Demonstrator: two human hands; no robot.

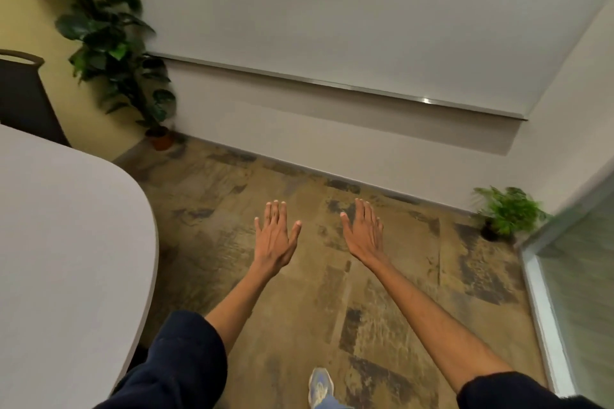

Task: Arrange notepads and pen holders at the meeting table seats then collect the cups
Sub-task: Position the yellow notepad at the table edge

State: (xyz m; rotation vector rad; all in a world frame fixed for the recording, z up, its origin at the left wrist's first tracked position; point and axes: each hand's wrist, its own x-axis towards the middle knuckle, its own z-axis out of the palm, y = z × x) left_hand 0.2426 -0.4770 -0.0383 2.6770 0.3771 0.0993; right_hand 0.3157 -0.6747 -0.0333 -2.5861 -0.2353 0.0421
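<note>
My left hand (275,236) and my right hand (363,231) are stretched out in front of me over the floor, palms down, fingers straight and spread, holding nothing. The rounded end of the grey meeting table (66,242) lies to my left, apart from both hands; the part in view is bare. No notepads, pen holders or cups are in view.
A dark chair (23,96) stands behind the table at the far left. A tall potted plant (116,43) fills the back left corner and a small one (508,212) the right corner. A whiteboard (332,16) hangs on the wall ahead; a glass partition (578,292) runs along the right. My shoe (320,385) is on the patterned floor.
</note>
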